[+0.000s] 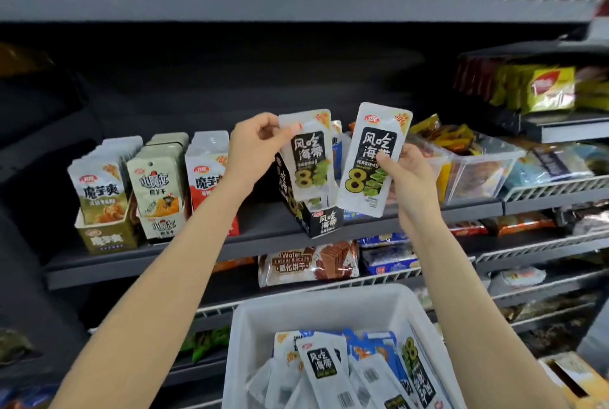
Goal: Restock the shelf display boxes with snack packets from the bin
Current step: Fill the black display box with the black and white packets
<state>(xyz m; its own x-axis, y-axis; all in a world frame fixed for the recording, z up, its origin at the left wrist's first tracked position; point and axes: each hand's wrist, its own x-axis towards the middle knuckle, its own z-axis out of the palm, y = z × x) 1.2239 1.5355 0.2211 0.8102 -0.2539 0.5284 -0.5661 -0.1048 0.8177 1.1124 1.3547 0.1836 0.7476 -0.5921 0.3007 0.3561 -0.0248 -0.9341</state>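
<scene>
White-and-black seaweed snack packets, two in hand, both upright over the dark shelf (263, 237). Your left hand (253, 148) pinches the top corner of the left packet (308, 158) between thumb and curled fingers; its lower end hangs just above, possibly inside, the black display box (316, 217) standing at the shelf's near edge. Your right hand (410, 178) grips the right packet (370, 161) along its right side, thumb across the front print, fingers curled behind; this packet is held just right of the box, tilted slightly to the right. The two packets are side by side, close but apart.

Shelf stock, left of your left arm: olive display box (105, 237) with green-printed packets, a cream box (159, 227) with beige packets just beside it, then a red-and-white row (206, 171) partly hidden by your forearm. Right of your right hand: clear plastic tub (474, 174) of mixed wrappers.

Supply: white bin (333, 313) at the near bottom centre, between your forearms, holding a loose heap of like packets (324, 366), many face down with barcodes showing, some blue-printed ones among them.

Lower shelf, far side of the bin: brown wafer biscuit pack (306, 265) behind a white wire rail. Upper right: yellow packets (553, 89) on a raised shelf, blurred
</scene>
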